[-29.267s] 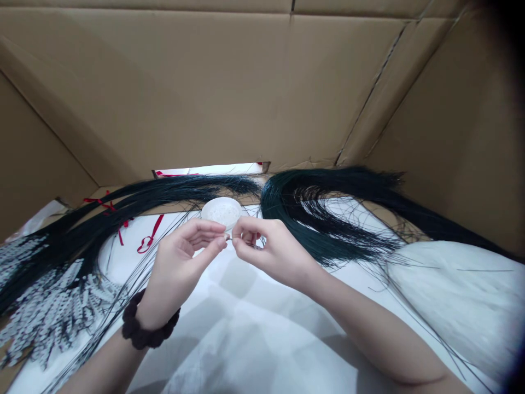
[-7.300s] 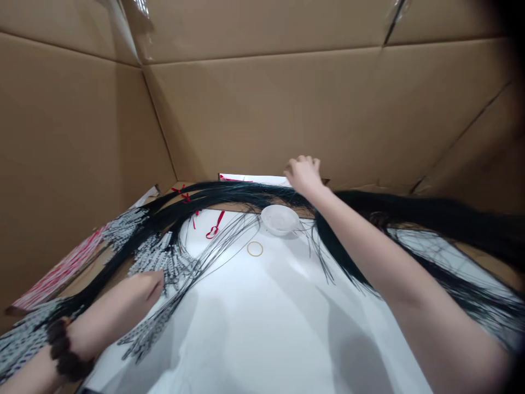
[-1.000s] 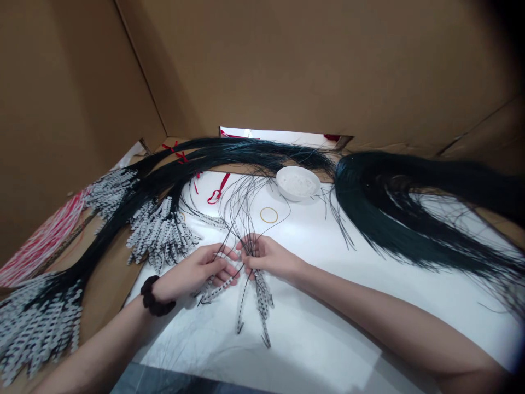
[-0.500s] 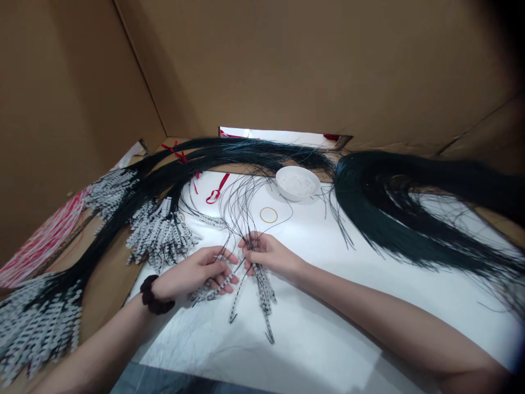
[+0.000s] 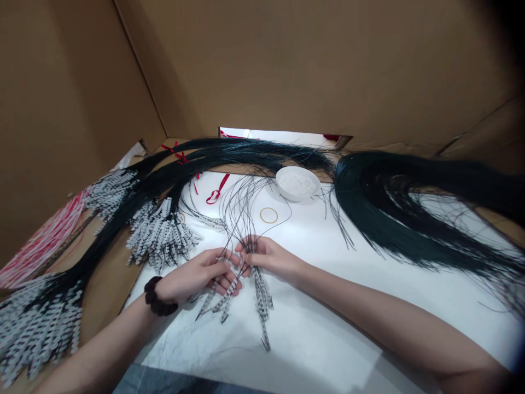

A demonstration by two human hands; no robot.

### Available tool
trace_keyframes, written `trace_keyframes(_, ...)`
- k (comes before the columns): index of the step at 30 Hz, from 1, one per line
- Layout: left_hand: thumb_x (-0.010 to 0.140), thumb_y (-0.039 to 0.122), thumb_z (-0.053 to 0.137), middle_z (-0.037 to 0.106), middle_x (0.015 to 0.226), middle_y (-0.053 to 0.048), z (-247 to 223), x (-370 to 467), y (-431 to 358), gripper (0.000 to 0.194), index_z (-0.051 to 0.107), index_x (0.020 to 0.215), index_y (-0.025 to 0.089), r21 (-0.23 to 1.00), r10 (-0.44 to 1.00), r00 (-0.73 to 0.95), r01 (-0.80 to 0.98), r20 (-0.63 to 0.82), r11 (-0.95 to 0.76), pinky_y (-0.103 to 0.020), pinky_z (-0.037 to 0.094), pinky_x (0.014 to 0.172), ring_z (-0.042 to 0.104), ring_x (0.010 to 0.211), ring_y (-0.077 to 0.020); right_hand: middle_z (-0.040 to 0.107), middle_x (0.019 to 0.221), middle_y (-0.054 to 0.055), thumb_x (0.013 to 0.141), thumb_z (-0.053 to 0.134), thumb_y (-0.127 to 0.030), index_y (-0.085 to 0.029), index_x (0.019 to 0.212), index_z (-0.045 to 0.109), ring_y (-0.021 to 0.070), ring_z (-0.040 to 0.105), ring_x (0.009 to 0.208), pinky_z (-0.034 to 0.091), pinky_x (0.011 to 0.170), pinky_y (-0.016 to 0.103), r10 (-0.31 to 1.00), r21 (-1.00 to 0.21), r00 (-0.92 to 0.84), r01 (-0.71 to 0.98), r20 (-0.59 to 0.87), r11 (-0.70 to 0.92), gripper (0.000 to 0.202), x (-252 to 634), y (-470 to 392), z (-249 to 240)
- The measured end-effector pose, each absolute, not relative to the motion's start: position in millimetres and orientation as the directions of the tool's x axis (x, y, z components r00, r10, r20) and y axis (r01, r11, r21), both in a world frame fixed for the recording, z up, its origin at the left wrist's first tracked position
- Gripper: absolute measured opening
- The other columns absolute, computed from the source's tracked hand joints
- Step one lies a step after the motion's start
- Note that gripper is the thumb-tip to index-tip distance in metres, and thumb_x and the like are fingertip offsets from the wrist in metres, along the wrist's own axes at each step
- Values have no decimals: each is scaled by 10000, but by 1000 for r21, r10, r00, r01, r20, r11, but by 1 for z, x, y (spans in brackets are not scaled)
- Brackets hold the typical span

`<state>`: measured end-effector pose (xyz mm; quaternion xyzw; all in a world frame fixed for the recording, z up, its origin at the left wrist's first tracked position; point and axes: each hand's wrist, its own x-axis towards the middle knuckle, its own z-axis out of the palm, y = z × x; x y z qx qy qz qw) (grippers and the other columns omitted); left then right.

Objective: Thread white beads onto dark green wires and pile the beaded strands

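Observation:
Several thin dark strands [image 5: 241, 205] arc down over the white tabletop into my hands. My right hand [image 5: 266, 254] is closed, pinching a bunch of them between thumb and fingers. Below it hang their black-and-white banded ends [image 5: 261, 295], fanned downward. Just beside it, my left hand [image 5: 215, 271], with a dark scrunchie [image 5: 158, 296] on the wrist, has its thumb and curled fingers around a few more strands. Other banded ends [image 5: 226, 301] dangle under that hand. The fingertips of both hands nearly meet.
A white bowl [image 5: 297, 184], a tan rubber band [image 5: 268, 215] and a red ribbon [image 5: 218, 190] lie beyond my hands. Dark strand bundles [image 5: 164, 169] with banded ends spread left. A thick dark coil [image 5: 356, 202] is at right. Cardboard walls [image 5: 262, 65] enclose the back and left.
My left hand has shifted slightly right, toward my right hand. The banded ends beneath it now hang lower and more together; the right hand has barely moved.

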<state>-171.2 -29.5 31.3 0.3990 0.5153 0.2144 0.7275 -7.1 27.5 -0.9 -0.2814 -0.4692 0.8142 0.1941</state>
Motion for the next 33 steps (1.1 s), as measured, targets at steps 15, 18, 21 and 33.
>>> trace_keyframes(15, 782, 228, 433, 534, 571, 29, 26, -177, -32, 113, 515, 795, 151, 847, 724, 461, 139, -513, 513, -234, 427, 537, 537, 513, -108, 585, 700, 24, 678, 607, -176, -120, 950, 439, 102, 572, 569, 454, 574, 253, 417, -867, -876, 1, -241, -499, 325, 0, 37, -2)
trace_keyframes(18, 794, 270, 430, 453, 541, 55, 25, -177, -31, 142, 508, 792, 152, 847, 744, 429, 108, -513, 521, -203, 386, 450, 490, 454, -87, 583, 721, 26, 665, 624, -185, -122, 968, 432, 104, 573, 580, 456, 598, 263, 380, -867, -888, 39, -258, -497, 364, 3, 39, 1)
trace_keyframes(21, 806, 347, 438, 383, 493, 77, 25, -178, -30, 214, 482, 736, 150, 856, 756, 418, 123, -503, 502, -172, 300, 378, 409, 376, -53, 581, 731, 22, 657, 633, -175, -123, 984, 432, 99, 575, 585, 450, 610, 256, 339, -868, -899, 83, -277, -489, 387, 5, 42, 3)
trace_keyframes(33, 766, 264, 483, 456, 573, 42, 29, -177, -30, 142, 508, 833, 141, 852, 768, 400, 68, -500, 519, -181, 288, 416, 400, 461, -65, 589, 626, 15, 727, 578, -366, -101, 774, 528, 95, 586, 578, 414, 532, 200, 317, -891, -899, 147, -302, -430, 274, 10, 47, 4)
